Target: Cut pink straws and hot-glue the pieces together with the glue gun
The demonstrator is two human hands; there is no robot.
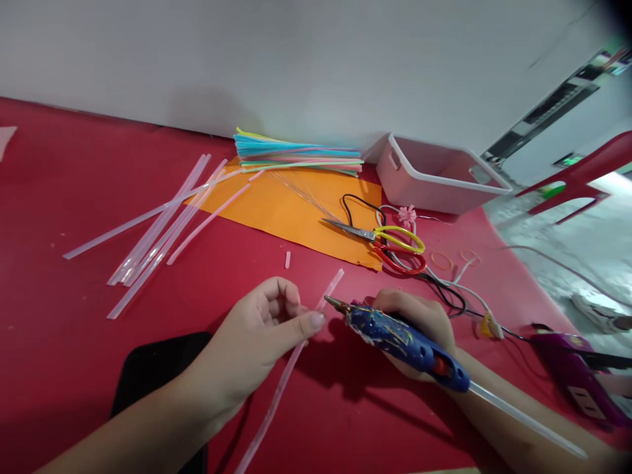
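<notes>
Straw (281, 388) between left hand's (276, 316) fingers, glue gun (395, 336) in right (419, 322)

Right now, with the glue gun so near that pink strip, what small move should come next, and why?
Probably ease the glue gun slightly along the pink strip, keeping the left hand still: its fingers pinch the strip, and the right hand has the nozzle at it, though contact isn't clear.

Flat black phone (157, 368) laid on the red tabletop (64, 191), white plastic bin (434, 191) placed near the pale wall (296, 59), purple plastic power strip (560, 368) seen at right, red plastic chair (582, 172) partly shown beyond
</notes>
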